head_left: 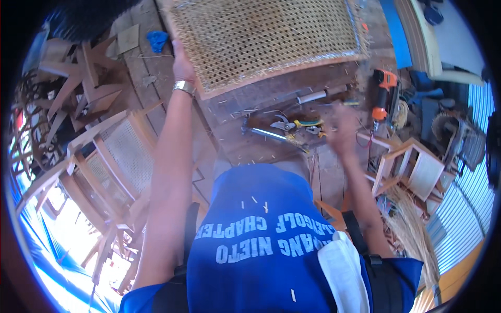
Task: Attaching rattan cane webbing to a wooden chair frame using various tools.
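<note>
A wooden-framed woven cane panel [271,44] lies tilted on the workbench at the top, with loose cane ends along its edges. My left hand [182,67], with a watch on its wrist, grips the panel's left edge; some of its fingers are hidden. My right hand [342,128] is smeared by motion at the right of the bench, below the panel. Beside it lie yellow-handled cutters [309,123] and a pair of shears [282,124]. A hammer [271,134] with a shiny shaft rests left of them. Whether the right hand holds anything is not visible.
An orange and black cordless drill [382,94] is at the bench's right. A white cylinder [311,97] lies below the panel. Chair frames [112,161] crowd the left, another wooden frame [409,167] the right. A blue crumpled piece [157,41] lies upper left.
</note>
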{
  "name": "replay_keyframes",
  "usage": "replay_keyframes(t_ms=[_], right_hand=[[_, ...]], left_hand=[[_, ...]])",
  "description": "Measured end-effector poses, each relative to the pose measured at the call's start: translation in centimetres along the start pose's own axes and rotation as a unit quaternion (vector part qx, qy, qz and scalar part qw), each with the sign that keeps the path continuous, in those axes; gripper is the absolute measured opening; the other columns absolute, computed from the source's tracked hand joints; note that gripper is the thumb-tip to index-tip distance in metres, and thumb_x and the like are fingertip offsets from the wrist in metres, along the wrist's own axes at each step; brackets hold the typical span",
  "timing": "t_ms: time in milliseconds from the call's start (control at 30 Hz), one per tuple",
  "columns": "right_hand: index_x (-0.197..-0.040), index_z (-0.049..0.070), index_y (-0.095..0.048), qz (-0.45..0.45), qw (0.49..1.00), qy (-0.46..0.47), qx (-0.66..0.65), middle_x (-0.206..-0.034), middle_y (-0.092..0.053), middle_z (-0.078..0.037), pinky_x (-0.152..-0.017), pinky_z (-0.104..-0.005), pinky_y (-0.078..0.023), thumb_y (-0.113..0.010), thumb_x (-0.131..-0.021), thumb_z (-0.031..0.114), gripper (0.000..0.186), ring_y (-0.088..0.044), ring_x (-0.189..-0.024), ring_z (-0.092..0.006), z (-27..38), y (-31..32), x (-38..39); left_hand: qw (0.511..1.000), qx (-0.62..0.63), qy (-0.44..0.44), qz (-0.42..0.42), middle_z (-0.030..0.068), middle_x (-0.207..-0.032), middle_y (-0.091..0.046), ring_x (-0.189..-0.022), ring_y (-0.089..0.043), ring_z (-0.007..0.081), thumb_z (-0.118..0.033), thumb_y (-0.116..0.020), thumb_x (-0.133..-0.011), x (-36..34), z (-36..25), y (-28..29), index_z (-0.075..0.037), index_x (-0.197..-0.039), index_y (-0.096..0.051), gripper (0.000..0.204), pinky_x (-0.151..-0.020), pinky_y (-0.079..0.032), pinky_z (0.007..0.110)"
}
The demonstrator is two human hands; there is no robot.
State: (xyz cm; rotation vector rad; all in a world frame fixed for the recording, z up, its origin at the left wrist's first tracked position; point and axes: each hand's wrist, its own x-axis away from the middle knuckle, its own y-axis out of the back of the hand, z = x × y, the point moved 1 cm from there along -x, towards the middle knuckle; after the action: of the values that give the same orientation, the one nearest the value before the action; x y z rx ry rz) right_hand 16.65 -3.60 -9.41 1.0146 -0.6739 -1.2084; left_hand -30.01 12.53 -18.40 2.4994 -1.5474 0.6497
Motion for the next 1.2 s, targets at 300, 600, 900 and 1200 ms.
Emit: replay_keyframes(t_ms=[300, 600, 900, 1200], right_hand=[[-0.110, 0.007, -0.060, 0.178, 0.983, 0.034, 0.011, -0.100, -0.055, -0.011, -0.085, -0.0477, -0.044, -0.072, -0.080, 0.016, 0.033, -0.055, -0.102, -0.0341, 10.7, -8.6, 2.5], [-0.105, 0.004, -0.055, 0.153, 0.939, -0.157, -0.266, -0.081, -0.058, -0.018, -0.064, -0.0461, -0.046, -0.055, -0.102, 0.024, 0.020, -0.061, -0.073, -0.0373, 20.1, -1.6, -2.6], [-0.101, 0.003, -0.051, 0.092, 0.969, -0.149, -0.176, -0.071, -0.055, -0.019, -0.062, -0.0452, -0.045, -0.048, -0.107, 0.027, 0.025, -0.059, -0.068, -0.0381, 21.8, -6.5, -5.4], [-0.097, 0.004, -0.045, 0.058, 0.981, -0.129, -0.136, -0.071, -0.058, -0.024, -0.057, -0.0545, -0.044, -0.048, -0.106, 0.027, 0.025, -0.060, -0.067, -0.0478, 22.6, -8.8, -5.4]], left_hand=[[0.997, -0.036, 0.054, -0.032, 0.0110, -0.143, -0.056, -0.126, -0.051, 0.0172, -0.071, -0.042, -0.097, 0.5, 0.3, -2.3, -0.002, -0.148, -0.047, 0.086, -0.108, -0.036, 0.031], [0.999, 0.020, 0.030, 0.008, 0.0107, -0.143, -0.050, -0.129, -0.045, 0.0204, -0.067, -0.041, -0.099, 0.1, 1.5, -2.7, -0.001, -0.149, -0.043, 0.083, -0.110, -0.032, 0.032], [0.987, -0.144, 0.052, -0.053, 0.0050, -0.073, -0.057, -0.075, -0.050, 0.0206, -0.075, -0.042, -0.094, 0.0, 1.3, -2.9, -0.001, -0.084, -0.065, 0.079, -0.076, -0.043, 0.039], [0.991, -0.122, 0.019, -0.056, 0.0084, -0.074, -0.059, -0.078, -0.053, 0.0217, -0.075, -0.039, -0.095, 1.4, 0.0, -3.7, 0.002, -0.090, -0.068, 0.083, -0.080, -0.044, 0.038]])
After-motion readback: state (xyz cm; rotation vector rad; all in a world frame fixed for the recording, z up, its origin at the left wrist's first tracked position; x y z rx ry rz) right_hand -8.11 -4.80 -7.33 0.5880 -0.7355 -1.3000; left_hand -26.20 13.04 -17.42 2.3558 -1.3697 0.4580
